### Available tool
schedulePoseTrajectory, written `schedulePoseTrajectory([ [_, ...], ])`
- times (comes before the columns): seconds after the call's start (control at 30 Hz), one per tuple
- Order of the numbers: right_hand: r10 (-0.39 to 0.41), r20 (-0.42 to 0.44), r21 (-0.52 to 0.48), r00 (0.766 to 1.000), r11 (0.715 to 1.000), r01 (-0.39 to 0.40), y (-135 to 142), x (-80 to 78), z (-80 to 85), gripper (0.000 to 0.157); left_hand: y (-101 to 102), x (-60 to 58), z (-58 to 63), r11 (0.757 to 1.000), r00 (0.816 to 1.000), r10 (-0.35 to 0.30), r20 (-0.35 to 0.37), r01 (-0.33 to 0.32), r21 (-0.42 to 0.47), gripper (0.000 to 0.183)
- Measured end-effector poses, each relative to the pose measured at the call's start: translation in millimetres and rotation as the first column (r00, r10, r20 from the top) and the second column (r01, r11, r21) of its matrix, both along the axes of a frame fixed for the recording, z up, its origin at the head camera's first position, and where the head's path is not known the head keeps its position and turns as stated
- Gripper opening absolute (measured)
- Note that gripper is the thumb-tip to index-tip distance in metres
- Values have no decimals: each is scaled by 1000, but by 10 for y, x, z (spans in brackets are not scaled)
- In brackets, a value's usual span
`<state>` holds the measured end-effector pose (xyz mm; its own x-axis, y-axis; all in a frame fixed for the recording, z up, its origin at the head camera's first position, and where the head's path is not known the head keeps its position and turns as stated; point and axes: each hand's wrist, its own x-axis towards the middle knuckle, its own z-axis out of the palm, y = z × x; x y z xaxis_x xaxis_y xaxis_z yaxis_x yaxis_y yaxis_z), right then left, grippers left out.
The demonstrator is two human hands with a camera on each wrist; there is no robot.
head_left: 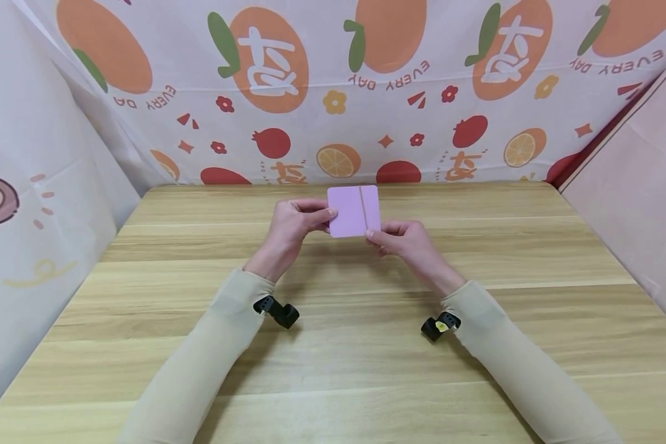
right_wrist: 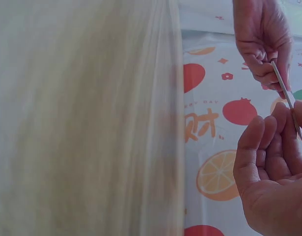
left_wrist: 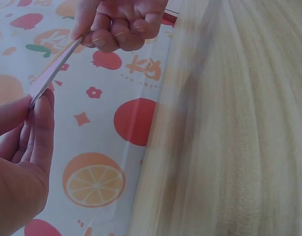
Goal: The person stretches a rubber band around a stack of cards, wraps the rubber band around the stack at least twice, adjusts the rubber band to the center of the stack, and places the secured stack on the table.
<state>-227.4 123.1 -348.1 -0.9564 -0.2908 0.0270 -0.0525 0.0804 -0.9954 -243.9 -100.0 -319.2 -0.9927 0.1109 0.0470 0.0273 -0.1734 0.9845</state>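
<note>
Above the far part of the table, a thin pink square card (head_left: 345, 213) with rounded corners is held up between both hands. A narrow tan band (head_left: 363, 208) crosses its face near the right side. My left hand (head_left: 288, 228) pinches the card's left edge, thumb on the face toward me. At the lower right corner, the right hand (head_left: 407, 240) pinches it between thumb and fingers. Seen nearly edge-on in the left wrist view, the card (left_wrist: 56, 70) looks thin. The right wrist view also shows the card's edge (right_wrist: 283, 86) between the two hands.
Below the hands lies a wood-grain table (head_left: 333, 370). A white curtain with fruit prints (head_left: 333, 123) hangs behind its far edge, and pale cloths stand at both sides. Each wrist carries a small black camera (head_left: 280, 313).
</note>
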Motion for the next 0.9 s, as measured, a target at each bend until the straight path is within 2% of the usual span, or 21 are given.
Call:
schedulePoseTrajectory([
  [0.2,-7,53,-21,999,1000,8,-24,4,-19,31,-7,-5,-22,1000,1000,-3,12,3,23,13],
  [0.37,0,78,-73,997,997,6,-36,11,-34,36,-7,-5,-26,1000,1000,6,18,-6,21,13],
  [0.63,-28,61,-87,998,996,34,-74,50,-29,28,-15,-15,-29,1000,998,19,52,-19,11,23],
  [0.9,-30,86,-102,996,994,39,-83,65,-15,35,-2,-23,-42,999,998,24,55,-26,33,17],
])
